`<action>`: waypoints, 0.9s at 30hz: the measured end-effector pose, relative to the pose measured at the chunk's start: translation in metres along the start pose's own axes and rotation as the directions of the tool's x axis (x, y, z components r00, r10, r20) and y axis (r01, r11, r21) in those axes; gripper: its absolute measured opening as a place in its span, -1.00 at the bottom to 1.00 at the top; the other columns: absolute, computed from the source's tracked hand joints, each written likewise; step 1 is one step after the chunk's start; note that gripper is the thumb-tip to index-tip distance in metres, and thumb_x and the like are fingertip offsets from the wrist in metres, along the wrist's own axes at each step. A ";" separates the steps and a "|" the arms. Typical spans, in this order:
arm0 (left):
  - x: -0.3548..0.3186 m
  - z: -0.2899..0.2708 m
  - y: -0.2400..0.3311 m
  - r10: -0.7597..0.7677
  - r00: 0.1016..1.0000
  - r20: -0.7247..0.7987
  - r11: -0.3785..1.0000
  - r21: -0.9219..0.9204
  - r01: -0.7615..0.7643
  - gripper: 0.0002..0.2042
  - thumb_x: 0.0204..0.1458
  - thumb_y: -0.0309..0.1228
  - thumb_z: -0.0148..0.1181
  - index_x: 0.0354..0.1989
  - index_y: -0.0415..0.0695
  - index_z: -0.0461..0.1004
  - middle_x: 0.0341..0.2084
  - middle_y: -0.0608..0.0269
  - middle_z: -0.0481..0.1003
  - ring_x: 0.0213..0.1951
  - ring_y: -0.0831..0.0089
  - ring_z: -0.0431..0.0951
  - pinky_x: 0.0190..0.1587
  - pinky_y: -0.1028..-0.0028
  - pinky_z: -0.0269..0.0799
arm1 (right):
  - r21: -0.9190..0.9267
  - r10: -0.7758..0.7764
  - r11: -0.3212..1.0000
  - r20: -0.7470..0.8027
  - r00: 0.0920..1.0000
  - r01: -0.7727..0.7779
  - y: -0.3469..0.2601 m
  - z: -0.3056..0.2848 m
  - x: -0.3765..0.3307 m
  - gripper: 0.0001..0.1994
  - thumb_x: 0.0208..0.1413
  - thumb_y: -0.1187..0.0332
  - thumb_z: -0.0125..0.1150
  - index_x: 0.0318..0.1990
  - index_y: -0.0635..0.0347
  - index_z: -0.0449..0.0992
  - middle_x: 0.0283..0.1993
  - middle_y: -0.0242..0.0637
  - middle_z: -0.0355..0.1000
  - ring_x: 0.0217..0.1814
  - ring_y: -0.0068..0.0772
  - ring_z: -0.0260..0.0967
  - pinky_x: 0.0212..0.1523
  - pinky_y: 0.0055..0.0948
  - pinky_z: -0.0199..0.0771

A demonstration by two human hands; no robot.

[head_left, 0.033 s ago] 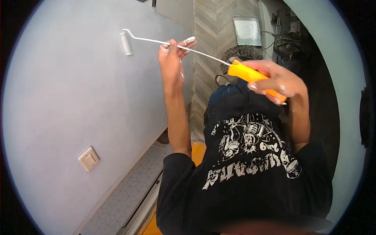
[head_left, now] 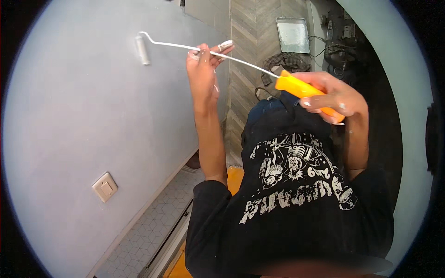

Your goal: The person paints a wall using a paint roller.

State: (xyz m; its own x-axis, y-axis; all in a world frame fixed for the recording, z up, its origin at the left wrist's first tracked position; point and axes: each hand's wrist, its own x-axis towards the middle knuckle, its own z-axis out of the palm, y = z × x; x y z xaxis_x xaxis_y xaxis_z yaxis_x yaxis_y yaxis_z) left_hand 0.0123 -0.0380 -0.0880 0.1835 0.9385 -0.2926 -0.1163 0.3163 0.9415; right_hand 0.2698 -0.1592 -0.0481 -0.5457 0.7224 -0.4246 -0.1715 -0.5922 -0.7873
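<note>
A small paint roller runs across the view, its white sleeve (head_left: 143,51) against or just off the pale grey wall (head_left: 92,102) on the left. A thin white wire frame (head_left: 252,64) links the sleeve to a yellow handle (head_left: 289,86). My right hand (head_left: 336,95) wraps round that handle. Midway along the wire is my left hand (head_left: 202,69), its thumb crossing the rod and its other fingers partly stretched out behind it. White paint spots both hands. Whether the sleeve touches the wall is hard to tell.
A paint tray (head_left: 293,34) with white paint lies on the wood-patterned floor (head_left: 243,28), beside a crumpled checked cloth (head_left: 289,62). Dark equipment with cables (head_left: 338,51) stands far right. A light switch (head_left: 105,187) sits low on the wall, above a patterned tile strip (head_left: 153,222).
The roller has shifted slightly: its sleeve is a little further left and up, while the handle and my right hand have moved slightly right. My left hand has barely moved.
</note>
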 end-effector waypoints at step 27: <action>0.145 -0.081 -0.497 -0.340 0.880 -0.331 0.924 -0.290 0.248 -0.72 0.27 -0.21 -0.10 -0.12 -0.20 0.14 -0.25 -0.06 0.48 -0.26 0.12 0.62 -0.38 0.39 0.60 | -0.676 -0.131 0.733 -0.243 0.961 -0.071 0.465 -0.290 0.310 -0.67 0.17 0.11 0.10 -0.37 0.23 0.53 -0.62 -0.13 0.27 -0.61 -0.21 0.24 -0.53 -0.32 0.21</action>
State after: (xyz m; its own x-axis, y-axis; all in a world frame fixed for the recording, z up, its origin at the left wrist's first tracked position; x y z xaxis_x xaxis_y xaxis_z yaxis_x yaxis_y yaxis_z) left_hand 0.0173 -0.0476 -0.6118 -0.1216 0.7645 -0.6331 -0.3445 0.5657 0.7492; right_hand 0.2587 -0.1071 -0.6759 -0.3025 0.8586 -0.4139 0.4679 -0.2446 -0.8493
